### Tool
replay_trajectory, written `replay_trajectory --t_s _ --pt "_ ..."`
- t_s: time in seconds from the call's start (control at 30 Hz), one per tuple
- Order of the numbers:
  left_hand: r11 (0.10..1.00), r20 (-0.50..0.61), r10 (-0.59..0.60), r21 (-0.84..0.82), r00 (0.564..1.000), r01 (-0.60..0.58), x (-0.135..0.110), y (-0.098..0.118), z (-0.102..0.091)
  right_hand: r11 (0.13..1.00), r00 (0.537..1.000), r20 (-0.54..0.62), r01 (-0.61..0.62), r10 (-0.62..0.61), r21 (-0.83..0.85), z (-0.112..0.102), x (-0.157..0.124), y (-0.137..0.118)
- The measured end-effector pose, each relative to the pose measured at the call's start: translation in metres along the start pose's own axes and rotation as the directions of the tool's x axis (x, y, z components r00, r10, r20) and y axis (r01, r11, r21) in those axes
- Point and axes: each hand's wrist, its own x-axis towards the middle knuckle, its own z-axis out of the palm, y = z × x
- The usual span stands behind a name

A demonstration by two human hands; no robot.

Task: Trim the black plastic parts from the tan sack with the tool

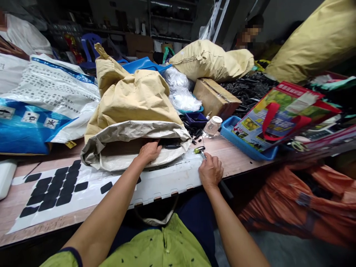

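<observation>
A: Position of the left hand [150,152]?
B: At the open mouth of the tan sack [136,92], over its pale near lip. Fingers partly bent, tips pointing right, close to the black pieces [171,145] inside. Cannot tell whether it grips any of them.

A: And the right hand [211,170]?
B: Right of the sack, near the table's front edge. Fingers curled closed around a small tool [199,150]; the green-and-dark end and a bit of metal shaft show, and the fist hides the rest. The exposed end points far and slightly left.

A: Location of the sack?
B: Lying on the table [236,152], mouth facing the near side, bulk toward the far side.

A: Surroundings, left?
B: A white sheet [91,198] on the near left, bearing dark rounded pads [51,191], many overlapping in rows, a few apart. Farther left, a large blue-and-white bag [63,89].

A: Right?
B: A clear jar [213,128] with a white top stands beyond the right hand. Farther right, a blue basket [267,154] holds a colourful bag [256,122] with red handles.
</observation>
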Motion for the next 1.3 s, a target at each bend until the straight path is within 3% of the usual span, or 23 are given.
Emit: replay_trajectory --t_s 0.2,0.37,0.5,0.63,0.8,0.97,1.17,1.3 --pt "0.998 -0.018 0.057 0.011 0.998 -0.057 -0.014 0.01 0.0 1.0 1.0 -0.001 0.002 -0.002 0.001 0.001 0.0 0.001" --pt "0.996 -0.167 0.05 -0.061 0.985 -0.061 -0.026 0.012 0.01 1.0 1.0 0.005 -0.014 0.014 -0.021 0.001 0.0 0.0" --pt "0.98 -0.364 0.042 -0.166 0.93 -0.109 -0.039 0.003 0.01 1.0 1.0 0.007 -0.016 0.017 -0.027 0.0 0.001 -0.001" --pt "0.932 -0.515 0.055 -0.282 0.855 -0.229 -0.068 -0.003 0.008 1.0 1.0 0.008 -0.011 0.011 -0.025 0.001 0.0 -0.001" --pt "0.891 -0.506 0.197 -0.264 0.839 -0.369 -0.108 -0.005 0.033 1.0 1.0 -0.002 -0.003 0.003 -0.027 0.004 0.0 0.001" --pt "0.909 -0.491 0.194 -0.235 0.849 -0.344 -0.122 -0.009 0.063 1.0 1.0 -0.002 -0.003 0.003 -0.029 0.005 0.0 0.002" --pt "0.905 -0.506 0.211 -0.221 0.836 -0.362 -0.128 -0.015 0.067 1.0 1.0 -0.027 -0.001 0.0 -0.018 0.007 0.0 0.003" --pt "0.899 -0.544 0.146 -0.276 0.826 -0.341 -0.131 -0.022 0.071 0.999 0.999 0.029 -0.02 0.019 0.047 0.003 0.004 0.004"
